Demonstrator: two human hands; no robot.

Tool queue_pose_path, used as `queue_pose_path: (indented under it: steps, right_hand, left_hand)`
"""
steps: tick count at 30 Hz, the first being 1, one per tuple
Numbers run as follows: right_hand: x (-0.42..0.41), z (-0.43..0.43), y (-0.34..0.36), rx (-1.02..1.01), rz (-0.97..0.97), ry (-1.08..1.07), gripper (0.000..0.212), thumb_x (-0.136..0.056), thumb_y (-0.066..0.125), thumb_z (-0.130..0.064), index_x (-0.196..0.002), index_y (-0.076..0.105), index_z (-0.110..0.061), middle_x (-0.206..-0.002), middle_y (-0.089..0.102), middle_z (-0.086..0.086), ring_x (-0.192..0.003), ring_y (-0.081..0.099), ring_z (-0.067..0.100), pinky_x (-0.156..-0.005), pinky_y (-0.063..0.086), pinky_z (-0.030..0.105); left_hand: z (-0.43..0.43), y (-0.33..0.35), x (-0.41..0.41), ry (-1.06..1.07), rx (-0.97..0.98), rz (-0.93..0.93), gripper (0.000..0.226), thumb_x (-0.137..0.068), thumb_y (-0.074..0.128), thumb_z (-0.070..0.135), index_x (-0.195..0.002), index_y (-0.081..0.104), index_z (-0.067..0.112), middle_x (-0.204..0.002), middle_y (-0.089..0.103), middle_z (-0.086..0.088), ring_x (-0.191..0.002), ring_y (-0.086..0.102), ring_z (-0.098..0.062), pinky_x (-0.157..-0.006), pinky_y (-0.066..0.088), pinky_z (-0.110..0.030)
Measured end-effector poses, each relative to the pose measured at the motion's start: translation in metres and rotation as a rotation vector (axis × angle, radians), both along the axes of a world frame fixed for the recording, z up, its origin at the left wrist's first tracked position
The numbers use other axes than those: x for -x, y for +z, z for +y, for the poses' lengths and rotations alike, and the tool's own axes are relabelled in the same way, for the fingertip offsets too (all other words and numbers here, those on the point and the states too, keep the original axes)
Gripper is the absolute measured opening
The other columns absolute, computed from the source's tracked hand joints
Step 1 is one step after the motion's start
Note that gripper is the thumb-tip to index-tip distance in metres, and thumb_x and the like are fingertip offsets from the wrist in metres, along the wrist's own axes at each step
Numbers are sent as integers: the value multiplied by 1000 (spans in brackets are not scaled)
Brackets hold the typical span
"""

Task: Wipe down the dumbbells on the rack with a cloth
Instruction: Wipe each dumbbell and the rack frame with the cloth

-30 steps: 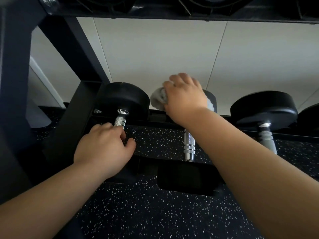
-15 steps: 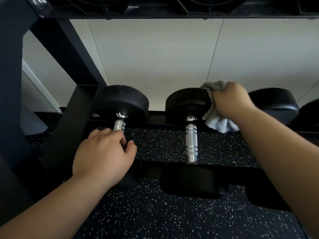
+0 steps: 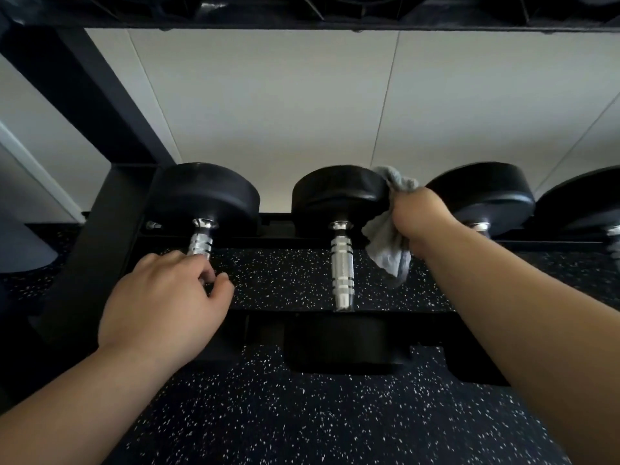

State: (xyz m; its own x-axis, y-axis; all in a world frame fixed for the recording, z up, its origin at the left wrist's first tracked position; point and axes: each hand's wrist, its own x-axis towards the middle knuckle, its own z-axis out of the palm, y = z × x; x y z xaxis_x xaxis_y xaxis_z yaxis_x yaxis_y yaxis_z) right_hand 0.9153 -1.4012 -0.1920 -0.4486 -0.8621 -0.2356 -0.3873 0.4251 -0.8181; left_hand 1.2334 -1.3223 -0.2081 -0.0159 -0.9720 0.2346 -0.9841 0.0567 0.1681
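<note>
Head view. We take the second dumbbell (image 3: 340,196), counted from the rack upright (image 3: 100,250), as our landmark. It lies across the rack's bottom tier with its black far head raised and its knurled chrome handle (image 3: 342,266) running toward us over the speckled rubber floor (image 3: 285,414).

The right hand (image 3: 421,218) is closed in a fist around a bunched grey cloth (image 3: 389,243). It presses the upper fold against the right flank of the landmark's far head, while the loose tail hangs beside the handle without touching it.

The left hand (image 3: 161,303) sits to the landmark's left, its fingers curled over the handle of the first dumbbell (image 3: 204,196), seemingly as a brace. How firmly it grips, we cannot tell.

To the landmark's right stand a third dumbbell (image 3: 486,193), partly behind the right hand, and a fourth (image 3: 583,203) at the frame's edge.

We judge the step in hand to be wiping the far head's rim. To do it well, we keep the cloth flat against the curve and follow the rim full circle. We then draw the cloth down the handle, where the knurling traps grime, before shifting rightward.
</note>
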Motion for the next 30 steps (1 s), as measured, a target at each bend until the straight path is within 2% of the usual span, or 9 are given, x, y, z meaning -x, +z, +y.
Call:
queue_pose_path:
  steps: [3,6,10,13,16,18,23,27,30]
  right_hand:
    - [-12,2,1,102,-120,-61,33,-103,48,-32,-115,66,-6,-114,69,19,-87,59,28,-82,54,41]
    - [-27,4,10,272,89,72,20,-104,45,-25,-93,62,-20,-106,70,16,-85,63,28,-76,50,34]
    - [-43,13,18,529,312,347,30,-104,47,-23,-128,66,-23,-126,66,-4,-111,61,15,-93,47,29]
    - [-32,10,16,484,462,437,32,-106,48,-24,-132,64,-16,-133,64,-3,-123,58,21,-103,48,36]
    - [-18,2,20,264,379,225,32,-105,44,-33,-97,65,-9,-89,68,3,-97,67,34,-61,45,29]
    - [-23,-6,18,276,432,247,29,-104,40,-29,-100,66,-15,-88,67,2,-90,66,28,-56,41,28]
    - [-67,-14,19,655,801,629,32,-93,48,-19,-107,76,-26,-115,74,-7,-114,64,21,-102,50,34]
    - [-104,-14,13,439,1117,840,23,-91,59,-34,-106,76,-30,-117,70,-7,-138,49,22,-125,11,35]
    - [-97,-18,16,303,1238,824,30,-88,63,-53,-108,76,-34,-130,63,-10,-144,38,21,-127,0,45]
  left_hand:
    - [-1,0,0,6,1,0,23,-90,55,50,-79,64,32,-80,59,11,-83,48,-18,-63,41,-35]
    - [-2,0,0,-3,8,-12,23,-91,55,50,-80,65,32,-80,59,11,-83,48,-17,-63,41,-34]
    - [-3,-1,-1,-12,19,-11,23,-90,57,50,-79,65,32,-80,59,11,-83,47,-17,-62,39,-34]
    - [-3,-3,-1,-18,36,-5,22,-89,59,49,-76,64,32,-78,59,10,-81,46,-17,-62,38,-33]
    - [-4,-4,-2,-21,27,-12,24,-89,57,51,-76,64,31,-79,60,9,-82,47,-18,-63,41,-34]
    - [-6,-4,-1,-15,11,-25,27,-89,54,53,-77,64,31,-81,60,9,-84,48,-18,-64,41,-34]
    - [-6,-2,-1,-9,-23,-54,32,-90,47,56,-82,65,31,-85,59,10,-86,45,-15,-66,37,-33]
    - [-6,-1,-1,4,-36,-52,38,-89,41,59,-84,66,31,-88,59,11,-87,44,-14,-68,36,-33]
    - [-6,-1,-2,5,-37,-36,44,-88,36,61,-83,67,30,-86,60,11,-87,48,-15,-67,37,-33]
